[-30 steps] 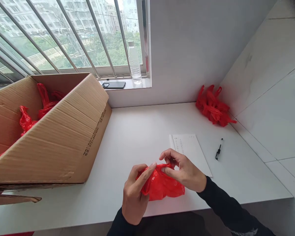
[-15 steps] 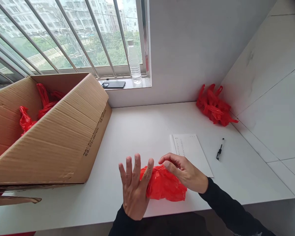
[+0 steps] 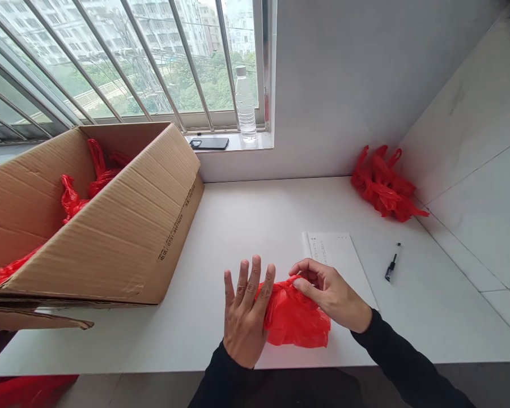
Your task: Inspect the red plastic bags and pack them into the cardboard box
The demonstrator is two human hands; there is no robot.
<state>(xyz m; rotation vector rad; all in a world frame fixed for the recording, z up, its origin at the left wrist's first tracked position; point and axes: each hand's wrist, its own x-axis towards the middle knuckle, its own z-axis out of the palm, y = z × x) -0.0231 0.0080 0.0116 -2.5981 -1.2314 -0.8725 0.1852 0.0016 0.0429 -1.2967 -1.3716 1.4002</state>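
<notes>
A red plastic bag (image 3: pixel 297 320) lies near the front edge of the white table. My right hand (image 3: pixel 329 292) pinches its gathered top between thumb and fingers. Against the bag's left side is my left hand (image 3: pixel 246 317), its fingers spread and pointing away from me. The left thumb overlaps the bag, and whether the palm presses on it is hidden. Just beyond my right hand lies a white sheet or booklet (image 3: pixel 344 255) with printed lines, partly covered by that hand.
To the left stands a large open cardboard box (image 3: pixel 123 226) holding red bags (image 3: pixel 102 175). More red bags (image 3: pixel 382 184) are heaped in the far right corner. A black pen (image 3: pixel 391 266) lies at right. On the windowsill are a phone (image 3: pixel 210 143) and a clear bottle (image 3: pixel 246 110).
The camera view has shifted, so the scene sits further right. My right thumb and fingers have closed on the bag's top. My left hand stays spread beside it.
</notes>
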